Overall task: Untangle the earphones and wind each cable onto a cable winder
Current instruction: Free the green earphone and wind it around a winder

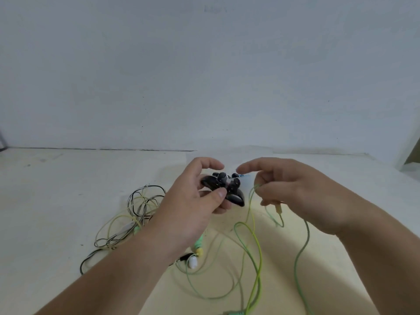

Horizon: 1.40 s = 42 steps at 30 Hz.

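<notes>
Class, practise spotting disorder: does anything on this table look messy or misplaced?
Yes. Black and yellow cables lie tangled left of the left hand, which holds black winders; the green cable pinched by the right hand sprawls in loose loops.

1. The left arm (pixel 118 269) and the right arm (pixel 375 242) are bare and reach forward, side by side.
2. The left hand (pixel 193 201) has bent fingers. Its thumb and fingers hold a black winder (pixel 227 187).
3. The right hand (pixel 295 192) is near the left hand but not touching it. Its first finger points at the left hand. Its other fingers pinch a green cable (pixel 249 203).
</notes>
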Available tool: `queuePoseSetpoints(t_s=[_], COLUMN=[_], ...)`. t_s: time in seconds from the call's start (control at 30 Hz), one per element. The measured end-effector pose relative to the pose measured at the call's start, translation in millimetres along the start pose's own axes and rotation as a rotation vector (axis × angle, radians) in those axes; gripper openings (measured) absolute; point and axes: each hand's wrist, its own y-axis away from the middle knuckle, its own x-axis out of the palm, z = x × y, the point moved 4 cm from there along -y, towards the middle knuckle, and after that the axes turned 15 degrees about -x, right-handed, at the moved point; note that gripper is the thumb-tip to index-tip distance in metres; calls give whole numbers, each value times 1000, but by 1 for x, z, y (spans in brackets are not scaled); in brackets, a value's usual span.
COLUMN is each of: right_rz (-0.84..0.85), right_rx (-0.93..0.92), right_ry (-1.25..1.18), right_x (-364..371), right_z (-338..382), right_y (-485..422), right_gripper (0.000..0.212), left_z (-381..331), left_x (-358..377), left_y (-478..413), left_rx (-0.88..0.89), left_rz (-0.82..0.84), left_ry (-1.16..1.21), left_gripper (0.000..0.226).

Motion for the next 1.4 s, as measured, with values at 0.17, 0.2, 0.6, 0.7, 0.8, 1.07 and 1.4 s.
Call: queuePoseSetpoints(t_s=[0.17, 0.2, 0.6, 0.7, 0.8, 1.07, 1.4], right_rz=[-18, -22, -126, -114, -94, -337, -960], right_rx=[-66, -73, -59, -68, -72, -14, 177], right_ry=[-78, -65, 98, 105, 100, 124, 156], right_x=[3, 5, 8, 11, 15, 3, -48], right_z=[3, 3, 11, 11, 11, 3, -8], right_y=[-2, -2, -4, -5, -5, -7, 15], right_gripper=[39, 37, 14, 15, 15, 19, 16], left_z=[0, 0, -1, 0, -1, -5, -17], left_x=[2, 4, 8, 7, 6, 2, -15], left_y=[0, 1, 3, 3, 5, 3, 3], left_rx=[-4, -1, -22, -68, -15, 59, 83], left_rz=[31, 46, 133, 174, 87, -89, -138], left_ry=[7, 2, 8, 90, -165, -359, -232], left_gripper=[29, 28, 26, 22, 37, 14, 14])
